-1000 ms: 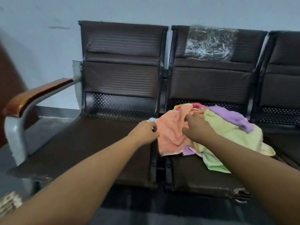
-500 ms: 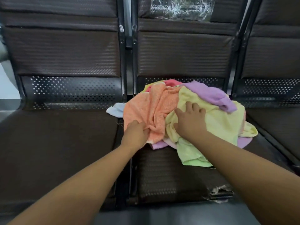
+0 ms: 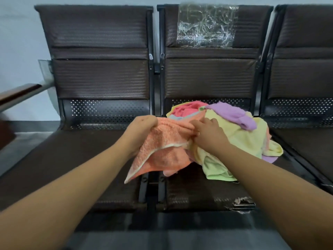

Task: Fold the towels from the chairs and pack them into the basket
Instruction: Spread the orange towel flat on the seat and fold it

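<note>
Towel pile [image 3: 239,139] lies on middle chair [image 3: 207,192], between two others.

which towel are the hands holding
The orange towel: the left hand and right hand both grip its upper edge. The yellow towel, purple towel and pink towel lie heaped beside it.

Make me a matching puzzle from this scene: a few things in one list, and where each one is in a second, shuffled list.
Things:
1. orange towel
2. purple towel
3. clear plastic wrap
4. wooden armrest

Places:
A. on the middle chair, high on its backrest
B. at the far left edge of the view
C. gripped by the left hand
D. lying on the yellow towel

Pairs: 1-C, 2-D, 3-A, 4-B
</note>
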The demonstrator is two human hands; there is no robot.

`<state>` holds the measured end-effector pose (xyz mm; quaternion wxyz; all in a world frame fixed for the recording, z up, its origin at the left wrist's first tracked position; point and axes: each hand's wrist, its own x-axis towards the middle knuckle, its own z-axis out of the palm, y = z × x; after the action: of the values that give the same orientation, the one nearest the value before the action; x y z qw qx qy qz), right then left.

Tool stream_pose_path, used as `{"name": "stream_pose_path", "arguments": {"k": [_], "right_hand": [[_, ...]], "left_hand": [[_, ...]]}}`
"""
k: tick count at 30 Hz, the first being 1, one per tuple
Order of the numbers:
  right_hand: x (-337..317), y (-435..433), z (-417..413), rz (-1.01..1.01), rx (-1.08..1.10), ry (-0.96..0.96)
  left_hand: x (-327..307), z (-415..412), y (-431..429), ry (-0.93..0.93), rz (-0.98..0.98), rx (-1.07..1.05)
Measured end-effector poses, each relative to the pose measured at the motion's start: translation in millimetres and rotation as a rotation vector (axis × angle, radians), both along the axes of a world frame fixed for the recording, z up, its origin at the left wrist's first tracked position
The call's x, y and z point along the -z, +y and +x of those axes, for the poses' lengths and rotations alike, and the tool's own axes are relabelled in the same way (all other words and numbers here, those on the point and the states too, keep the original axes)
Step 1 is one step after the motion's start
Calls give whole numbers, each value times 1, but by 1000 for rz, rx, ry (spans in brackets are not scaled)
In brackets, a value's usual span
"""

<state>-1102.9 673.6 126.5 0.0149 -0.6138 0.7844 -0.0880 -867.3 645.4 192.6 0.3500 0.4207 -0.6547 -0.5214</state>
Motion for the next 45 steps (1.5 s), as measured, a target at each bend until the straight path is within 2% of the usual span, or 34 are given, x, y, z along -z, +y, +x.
{"name": "stream_pose_path", "arguments": {"k": [2,7,10,12,17,20,23,25,31,35,39,41,43,44,45], "right_hand": [[8,12,-9,45,34,31],[3,20,-5,-13,73,-10],[-11,21,5,-185,3,-32],[-16,24,9,-291,-46,-102],[-6,31,17,-316,-210,-217],[0,30,8,-265,-158,-230],[6,27,-1,-241,-96,-235],[9,23,-3,-214,-57,-214],[26,19,-7,23,-54,-72],[23,20,-6,45,-14,-34],[20,22,2,-3,31,-12],[16,23,7,12,50,-21],[15,25,9,57,62,20],[16,25,8,80,66,54],[19,27,7,95,63,82]], "left_hand": [[3,13,8,6,35,3],[26,26,23,-221,-55,-55],[34,14,17,-234,74,0],[37,-5,13,-158,189,69],[53,-56,7,-247,159,231],[59,-70,0,-317,59,306],[52,-68,-5,-499,-224,209],[48,-56,-9,-541,-339,160],[37,-8,-4,-503,-409,141],[39,24,1,-484,-369,110],[36,45,2,-330,-268,73],[35,49,2,-415,-372,21],[30,53,5,-632,-608,-101],[27,55,5,-664,-672,-146],[25,57,3,-642,-657,-164]]}}
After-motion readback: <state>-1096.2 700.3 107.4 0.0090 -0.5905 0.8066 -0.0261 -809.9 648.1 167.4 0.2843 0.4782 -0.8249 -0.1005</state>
